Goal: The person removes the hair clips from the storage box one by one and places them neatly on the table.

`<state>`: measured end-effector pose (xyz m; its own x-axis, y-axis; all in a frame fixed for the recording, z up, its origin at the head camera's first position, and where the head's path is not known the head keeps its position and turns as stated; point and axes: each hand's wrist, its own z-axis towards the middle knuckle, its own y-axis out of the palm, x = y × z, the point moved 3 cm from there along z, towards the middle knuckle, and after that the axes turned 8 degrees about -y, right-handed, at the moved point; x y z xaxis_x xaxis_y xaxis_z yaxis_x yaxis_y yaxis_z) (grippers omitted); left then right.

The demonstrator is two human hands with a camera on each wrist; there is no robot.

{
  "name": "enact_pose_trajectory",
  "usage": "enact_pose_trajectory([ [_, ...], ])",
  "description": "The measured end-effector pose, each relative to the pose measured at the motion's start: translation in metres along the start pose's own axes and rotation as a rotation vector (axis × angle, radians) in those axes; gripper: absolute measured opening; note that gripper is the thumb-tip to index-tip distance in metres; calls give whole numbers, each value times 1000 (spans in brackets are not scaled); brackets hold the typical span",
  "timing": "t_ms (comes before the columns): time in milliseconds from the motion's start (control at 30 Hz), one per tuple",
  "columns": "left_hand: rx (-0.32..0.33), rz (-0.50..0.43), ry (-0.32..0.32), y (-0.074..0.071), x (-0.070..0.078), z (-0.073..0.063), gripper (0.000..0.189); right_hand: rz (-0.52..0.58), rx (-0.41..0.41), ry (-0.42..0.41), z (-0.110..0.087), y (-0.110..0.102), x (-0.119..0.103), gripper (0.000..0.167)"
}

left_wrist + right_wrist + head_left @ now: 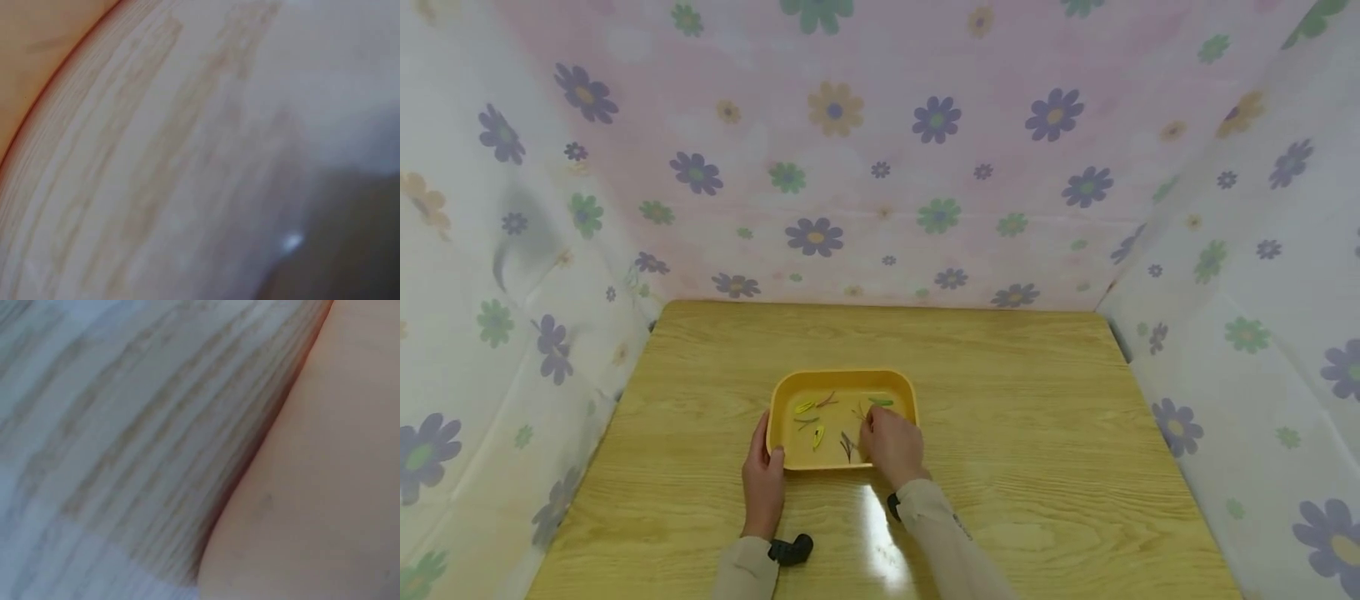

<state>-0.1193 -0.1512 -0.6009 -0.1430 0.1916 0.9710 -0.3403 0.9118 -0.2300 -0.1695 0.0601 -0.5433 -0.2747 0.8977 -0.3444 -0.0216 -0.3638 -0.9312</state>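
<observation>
A yellow tray [842,467] lies on the table with several small hair clips in it. My left hand [764,479] grips its near left corner, thumb at the rim and fingers along the outer side. Over the tray's right part, my right hand [895,446] reaches down with bent fingers. A thin pinkish clip [858,412] shows right beside its fingertips; whether they pinch it is hidden. Left of that hand lie two yellow clips [818,437], a greenish clip [807,420], a reddish clip [827,400] and a dark clip [847,446]. Behind it is a green clip [881,402].
The wood-grain table [1015,433] extends around the tray on all sides. Flower-patterned sheets [880,196] hang behind it and along both sides. Black wrist straps [792,550] sit at the sleeve ends. Both wrist views are blurred and mostly show tabletop and skin.
</observation>
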Motion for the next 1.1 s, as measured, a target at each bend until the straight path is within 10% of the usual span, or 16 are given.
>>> enact_pose_trajectory([
  [1100,10,15,-38,0,-1,-1,55,322,264,-41,-8,-4,11,11],
])
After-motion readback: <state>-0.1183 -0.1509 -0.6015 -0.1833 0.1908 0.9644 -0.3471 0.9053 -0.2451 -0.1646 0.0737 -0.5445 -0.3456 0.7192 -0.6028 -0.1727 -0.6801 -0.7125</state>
